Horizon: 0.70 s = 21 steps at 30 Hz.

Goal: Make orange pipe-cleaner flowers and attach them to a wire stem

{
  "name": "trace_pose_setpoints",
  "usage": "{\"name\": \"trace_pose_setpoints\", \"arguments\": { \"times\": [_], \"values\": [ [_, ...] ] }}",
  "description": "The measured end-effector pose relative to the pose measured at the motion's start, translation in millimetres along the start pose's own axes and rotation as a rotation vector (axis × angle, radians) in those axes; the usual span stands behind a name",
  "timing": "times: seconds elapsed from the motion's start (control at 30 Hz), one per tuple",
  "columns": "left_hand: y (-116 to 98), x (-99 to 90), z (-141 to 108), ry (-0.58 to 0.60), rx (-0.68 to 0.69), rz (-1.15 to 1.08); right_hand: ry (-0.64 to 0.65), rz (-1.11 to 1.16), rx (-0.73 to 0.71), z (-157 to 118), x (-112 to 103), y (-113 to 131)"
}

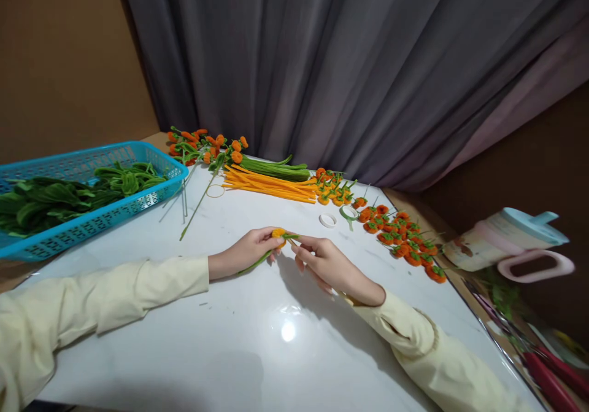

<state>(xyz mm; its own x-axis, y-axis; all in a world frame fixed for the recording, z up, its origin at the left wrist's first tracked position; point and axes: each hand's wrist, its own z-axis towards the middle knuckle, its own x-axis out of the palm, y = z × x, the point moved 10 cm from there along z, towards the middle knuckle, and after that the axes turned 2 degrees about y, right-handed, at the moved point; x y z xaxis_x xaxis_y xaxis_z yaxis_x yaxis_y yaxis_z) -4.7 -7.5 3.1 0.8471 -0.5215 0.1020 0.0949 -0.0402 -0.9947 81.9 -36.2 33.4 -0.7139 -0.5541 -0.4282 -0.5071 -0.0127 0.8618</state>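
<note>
Above the middle of the white table [257,344], a small orange pipe-cleaner bud [278,233] on a green stem [257,262] is pinched between the closed fingers of the left hand [243,253], while the stem's short green tip is nipped by the fingertips of the right hand [329,266], so most of the bud is hidden. At the edges, the blue basket [92,221] of green pieces and the red-handled tools [552,378] are cut off. On the pastel jug [504,239] a printed picture is seen, but no writing can be read.

Dim room, overhead glare on white table [288,331], edges warped, jug [506,240] blurred
</note>
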Motion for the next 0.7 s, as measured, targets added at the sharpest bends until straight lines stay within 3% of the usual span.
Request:
{"name": "trace_pose_setpoints", "arguments": {
  "times": [0.13, 0.2, 0.27, 0.4, 0.43, 0.57, 0.7],
  "values": [
    [4, -8.4, 3, -0.059, -0.076, -0.147, 0.076, 0.222, 0.053, -5, 0, 3],
    [5, -12.7, 3, -0.091, -0.115, -0.241, 0.086, 0.225, 0.054, -4, -5, 2],
    [6, -12.7, 4, -0.08, -0.143, -0.337, 0.019, 0.077, 0.006, 1, -18, 0],
    [7, -5.1, 4, 0.002, -0.208, -0.504, -0.325, -0.703, -0.103, 12, -56, -2],
    [7, -2.9, 3, 0.018, -0.229, -0.536, -0.373, -0.8, -0.109, 14, -60, -5],
    [10, 5.6, 0, 0.082, -0.302, -0.603, -0.401, -0.938, -0.172, 22, -58, -15],
    [13, 12.8, -1, 0.16, -0.335, -0.637, -0.41, -0.979, -0.299, 20, -48, -6]
  ]
}}
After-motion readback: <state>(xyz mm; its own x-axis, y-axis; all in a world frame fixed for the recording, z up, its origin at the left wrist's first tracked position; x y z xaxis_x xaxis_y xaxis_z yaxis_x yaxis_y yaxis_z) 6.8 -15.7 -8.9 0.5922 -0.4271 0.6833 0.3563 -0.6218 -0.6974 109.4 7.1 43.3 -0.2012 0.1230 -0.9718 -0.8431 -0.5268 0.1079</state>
